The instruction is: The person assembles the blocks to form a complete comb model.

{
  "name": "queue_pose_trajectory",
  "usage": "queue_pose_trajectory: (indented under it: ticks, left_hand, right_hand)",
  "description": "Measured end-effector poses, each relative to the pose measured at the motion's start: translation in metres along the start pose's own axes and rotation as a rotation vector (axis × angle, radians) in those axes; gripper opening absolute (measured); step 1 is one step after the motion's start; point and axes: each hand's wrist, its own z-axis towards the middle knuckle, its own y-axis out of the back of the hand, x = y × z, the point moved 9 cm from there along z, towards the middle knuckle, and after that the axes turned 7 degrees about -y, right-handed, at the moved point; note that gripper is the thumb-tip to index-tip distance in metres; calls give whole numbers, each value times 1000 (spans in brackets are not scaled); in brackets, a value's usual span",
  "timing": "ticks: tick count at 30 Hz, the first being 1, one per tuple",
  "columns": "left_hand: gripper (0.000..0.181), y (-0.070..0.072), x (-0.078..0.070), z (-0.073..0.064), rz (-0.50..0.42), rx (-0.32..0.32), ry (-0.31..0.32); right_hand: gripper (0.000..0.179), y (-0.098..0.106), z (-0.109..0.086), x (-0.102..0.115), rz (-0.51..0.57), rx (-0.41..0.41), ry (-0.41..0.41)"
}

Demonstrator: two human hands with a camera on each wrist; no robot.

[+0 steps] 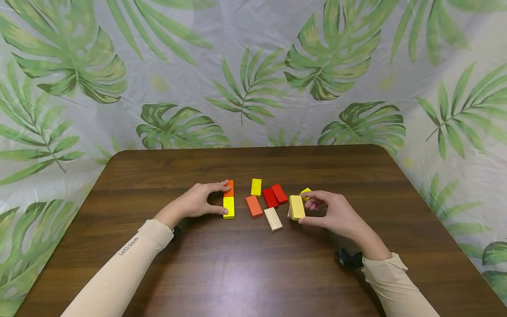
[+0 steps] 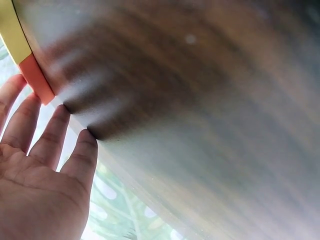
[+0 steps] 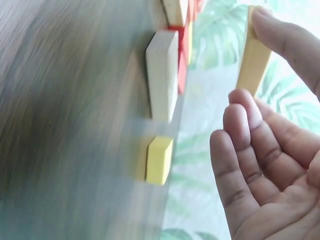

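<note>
My left hand [image 1: 196, 199] rests at a row of two blocks, an orange block [image 1: 229, 188] and a yellow block [image 1: 229, 208], laid end to end. Its index finger touches the orange one, and the thumb tip lies at the yellow one's side. In the left wrist view the fingers [image 2: 52, 132] are spread and fairly straight. My right hand [image 1: 334, 211] pinches a pale yellow block [image 1: 297, 208] between thumb and index finger. The right wrist view has this block [image 3: 254, 65] raised off the table, the other fingers loosely bent.
Between the hands lie a yellow block [image 1: 256, 187], an orange-red block [image 1: 254, 206], two red blocks [image 1: 279, 193] and a plain wooden block [image 1: 273, 219]. Another pale block [image 3: 162, 75] is mostly hidden under the held one in the head view. A yellow block [image 1: 306, 192] lies behind the right fingers.
</note>
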Motion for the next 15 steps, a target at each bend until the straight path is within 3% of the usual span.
queue_pose_trajectory:
  ticks: [15]
  left_hand:
    - [80,0,1,0,0,2,2]
  right_hand:
    - [61,-22,4,38,42,35,41]
